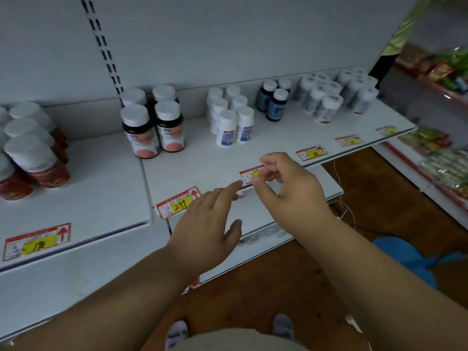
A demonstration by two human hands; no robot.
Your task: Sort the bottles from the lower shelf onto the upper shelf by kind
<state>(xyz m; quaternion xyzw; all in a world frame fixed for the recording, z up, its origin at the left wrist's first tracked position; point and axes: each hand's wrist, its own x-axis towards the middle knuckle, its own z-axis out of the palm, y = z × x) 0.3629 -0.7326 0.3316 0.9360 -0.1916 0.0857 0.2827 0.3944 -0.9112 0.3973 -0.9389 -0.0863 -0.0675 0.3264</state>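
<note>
Bare left hand (205, 229) out flat, fingers straight and spread, holding nothing; bare right hand (291, 188) beside it, fingers loosely curled, empty too. Both hover over the white upper shelf (202, 165) edge, above the lower shelf (255, 219). Beyond the fingertips, dark bottles with pink labels (154, 122), small white bottles with blue labels (231, 122), dark blue bottles (273, 100), labels unreadable. Just left of the left hand, a red-and-yellow price tag (178, 202) reads 2.99.
</note>
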